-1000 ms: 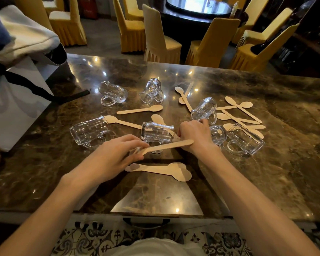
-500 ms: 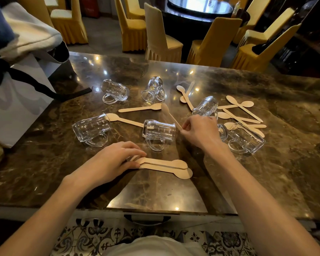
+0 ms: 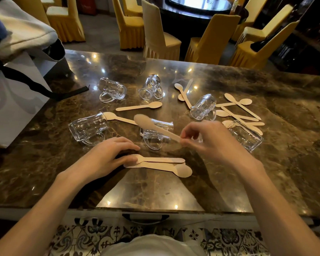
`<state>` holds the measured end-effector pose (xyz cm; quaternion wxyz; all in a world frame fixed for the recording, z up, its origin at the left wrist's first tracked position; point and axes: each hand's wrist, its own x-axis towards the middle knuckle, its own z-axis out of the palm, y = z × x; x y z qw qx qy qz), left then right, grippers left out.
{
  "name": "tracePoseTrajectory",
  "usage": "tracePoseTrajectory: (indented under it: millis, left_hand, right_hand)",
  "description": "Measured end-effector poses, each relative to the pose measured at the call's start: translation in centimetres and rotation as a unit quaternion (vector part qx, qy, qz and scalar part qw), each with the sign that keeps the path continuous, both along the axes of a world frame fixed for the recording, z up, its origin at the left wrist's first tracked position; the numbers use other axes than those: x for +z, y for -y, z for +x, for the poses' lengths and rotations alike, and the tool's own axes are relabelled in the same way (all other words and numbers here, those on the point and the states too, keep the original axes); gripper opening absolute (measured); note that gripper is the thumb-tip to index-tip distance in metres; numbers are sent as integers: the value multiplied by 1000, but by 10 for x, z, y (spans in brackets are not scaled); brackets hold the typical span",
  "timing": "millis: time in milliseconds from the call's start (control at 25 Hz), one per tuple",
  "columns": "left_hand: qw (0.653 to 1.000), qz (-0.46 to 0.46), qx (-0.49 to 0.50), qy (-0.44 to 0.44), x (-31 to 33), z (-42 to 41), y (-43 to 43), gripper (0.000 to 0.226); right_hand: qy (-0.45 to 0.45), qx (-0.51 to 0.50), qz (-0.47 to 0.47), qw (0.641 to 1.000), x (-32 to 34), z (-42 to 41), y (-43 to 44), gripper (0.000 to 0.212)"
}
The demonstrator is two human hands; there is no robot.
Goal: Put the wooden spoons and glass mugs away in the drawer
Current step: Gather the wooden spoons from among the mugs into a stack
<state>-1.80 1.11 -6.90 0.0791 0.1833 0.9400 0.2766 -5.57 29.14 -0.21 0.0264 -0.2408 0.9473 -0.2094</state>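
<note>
Drawer handle at bottom centre, drawer looks shut.

Left hand flat, fingers resting on handle ends of stacked spoons, lower centre.

Right hand pinches handle end of lifted spoon, bowl blurred. Thin, light, stiff: pinch suffices.

Glass mugs lie tipped across mid frame: smooth, breakable, likely heavier; take by loop handle.

More spoons right of centre.

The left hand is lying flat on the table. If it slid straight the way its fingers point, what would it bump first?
Probably the stacked wooden spoons: the left hand points right, and its fingers already touch them.
</note>
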Motion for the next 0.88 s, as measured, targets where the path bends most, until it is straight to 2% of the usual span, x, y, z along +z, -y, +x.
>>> tracePoseTrajectory:
  millis: [160, 360, 600, 760, 880]
  left_hand:
    - [998, -4, 34, -47, 6, -5, 7, 27]
    - [993, -33, 68, -86, 7, -10, 4, 24]
    - [983, -39, 88, -159, 16, -26, 0, 18]
    - [974, -97, 107, -172, 23, -41, -1, 21]
    - [969, -147, 120, -160, 31, -55, -4, 26]
  right_hand:
    - [28, 25, 51, 998, -19, 9, -4, 11]
    - [59, 45, 50, 996, -41, 14, 2, 11]
    - [24, 34, 49, 998, -48, 16, 1, 23]
    - [17, 45, 53, 997, -40, 15, -1, 25]
    - [5, 22, 38, 999, -21, 3, -11, 18]
